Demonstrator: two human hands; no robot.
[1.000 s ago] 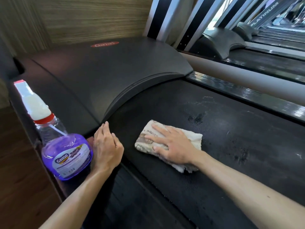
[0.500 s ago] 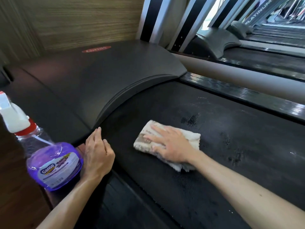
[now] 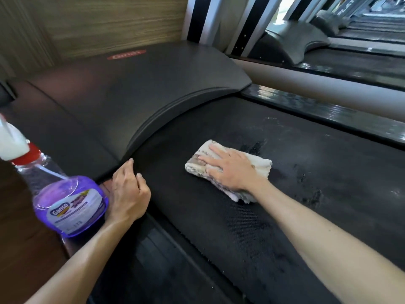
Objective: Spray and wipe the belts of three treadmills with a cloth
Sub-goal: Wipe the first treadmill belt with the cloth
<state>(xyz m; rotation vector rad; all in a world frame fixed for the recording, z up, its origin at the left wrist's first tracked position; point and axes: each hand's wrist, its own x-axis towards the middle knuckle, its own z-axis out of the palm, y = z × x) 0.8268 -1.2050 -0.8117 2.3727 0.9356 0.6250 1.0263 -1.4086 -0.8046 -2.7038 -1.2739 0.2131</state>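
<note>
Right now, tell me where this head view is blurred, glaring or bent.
Head view: the spray bottle nozzle at the left edge is blurred and cut off; daylight glares off the side rail and washes out the far treadmills; the wide lens bows the uprights; the cloth under the right hand and the belt texture stay sharp.

I am seeing daylight coming in from the upper right, where the window strip (image 3: 282,9) is blowing out to white. Glare is streaking along the glossy side rail (image 3: 328,110). The belt (image 3: 285,216) is reading dark but evenly lit, with only soft shadows lying under the forearms. The wood wall (image 3: 98,23) is smearing with motion blur. Wide-angle distortion is bending straight edges near the borders, and the spray bottle (image 3: 70,202) nozzle is looking soft.
</note>
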